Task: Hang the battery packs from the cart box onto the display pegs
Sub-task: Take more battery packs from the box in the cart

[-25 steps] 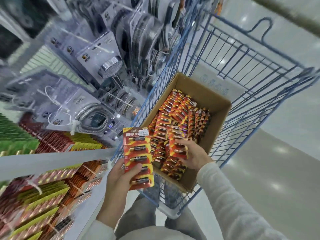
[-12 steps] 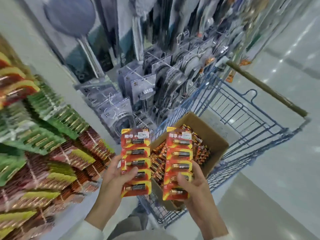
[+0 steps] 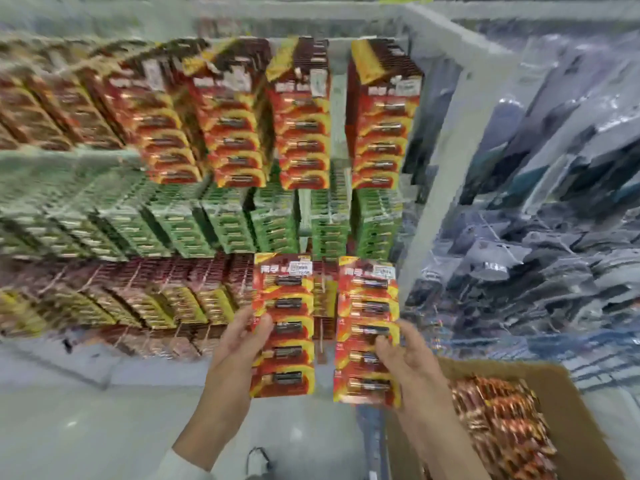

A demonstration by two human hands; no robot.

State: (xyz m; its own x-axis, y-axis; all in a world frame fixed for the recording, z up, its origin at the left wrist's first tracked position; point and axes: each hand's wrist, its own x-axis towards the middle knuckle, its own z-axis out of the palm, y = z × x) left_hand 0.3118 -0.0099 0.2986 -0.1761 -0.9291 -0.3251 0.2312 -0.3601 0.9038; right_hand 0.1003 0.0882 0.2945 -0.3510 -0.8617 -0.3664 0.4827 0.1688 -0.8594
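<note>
My left hand (image 3: 231,362) grips a red-and-yellow battery pack (image 3: 284,323) by its left edge, thumb across the front. My right hand (image 3: 408,362) grips a second identical battery pack (image 3: 367,317) by its right edge. Both packs are held upright, side by side, in front of the display. Matching red packs (image 3: 304,126) hang in rows on the top pegs. The cardboard cart box (image 3: 588,427) at the lower right holds several more red packs (image 3: 498,420). The picture is blurred by motion.
Green battery packs (image 3: 270,223) hang in the middle row, dark red and yellow ones (image 3: 166,299) in the lower row. A white upright post (image 3: 440,161) separates the battery section from grey packaged hardware (image 3: 540,220) on the right. Pale floor (image 3: 86,427) lies below.
The view has swung left from the cart to face the battery display. My right hand lifted a pack out of the box, and both packs are now raised toward the pegs.
</note>
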